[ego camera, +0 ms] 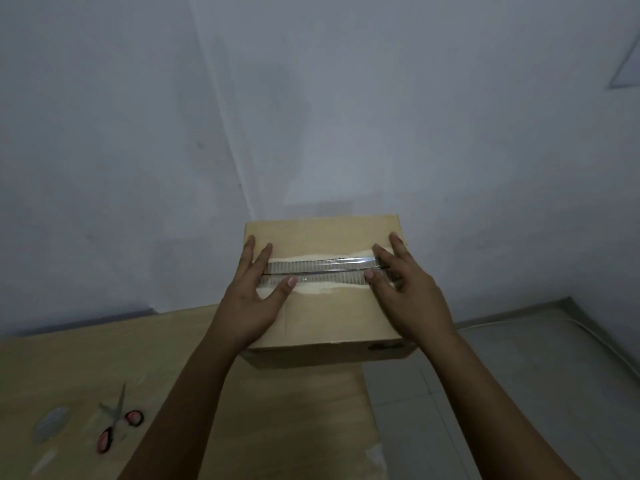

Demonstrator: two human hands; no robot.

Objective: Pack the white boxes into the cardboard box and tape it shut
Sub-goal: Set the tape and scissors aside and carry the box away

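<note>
A closed cardboard box (pixel 325 317) stands on the far right corner of the table. A strip of clear tape (pixel 325 270) runs left to right along the seam between its top flaps. My left hand (pixel 252 299) lies flat on the left end of the tape, fingers spread. My right hand (pixel 405 292) lies flat on the right end, fingers spread as well. Neither hand holds anything. The white boxes are not visible; the shut flaps hide the inside.
The wooden table (pixel 294 410) ends just right of the box, with grey floor (pixel 519 375) beyond. Red-handled scissors (pixel 117 420) lie at the near left, beside a roll of clear tape (pixel 50 424). A pale wall rises behind.
</note>
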